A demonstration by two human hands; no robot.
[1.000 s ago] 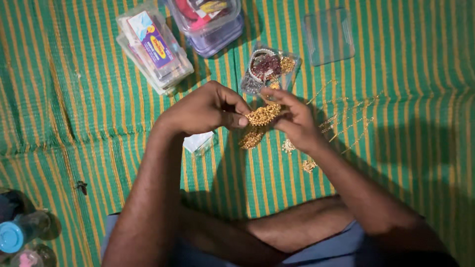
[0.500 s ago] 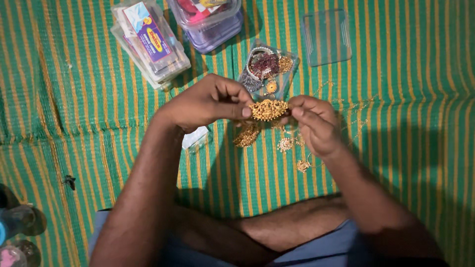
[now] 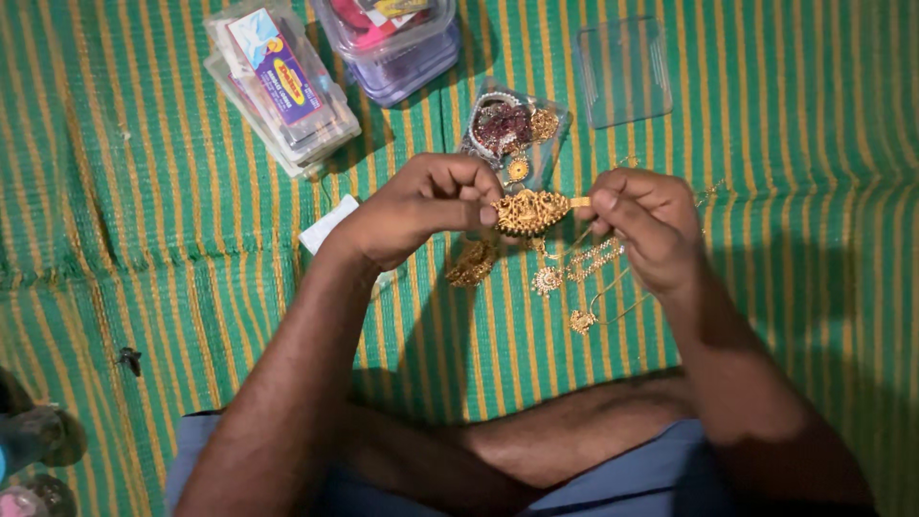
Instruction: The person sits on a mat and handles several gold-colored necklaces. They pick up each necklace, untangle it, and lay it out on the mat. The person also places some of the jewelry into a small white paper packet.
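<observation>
Fingers of the left hand (image 3: 416, 206) and right hand (image 3: 646, 225) pinch opposite ends of a gold ornament (image 3: 529, 212), lifted between them. Loose gold chains (image 3: 584, 273) lie just below on the striped mat (image 3: 814, 191), seemingly unsorted.

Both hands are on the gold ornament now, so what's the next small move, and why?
Probably ease the right hand outward a little while the left hand keeps its pinch. The gold ornament is held at both ends above the mat, and thin chains hang below it, seemingly bunched, so a gentle spread may separate them.
</observation>
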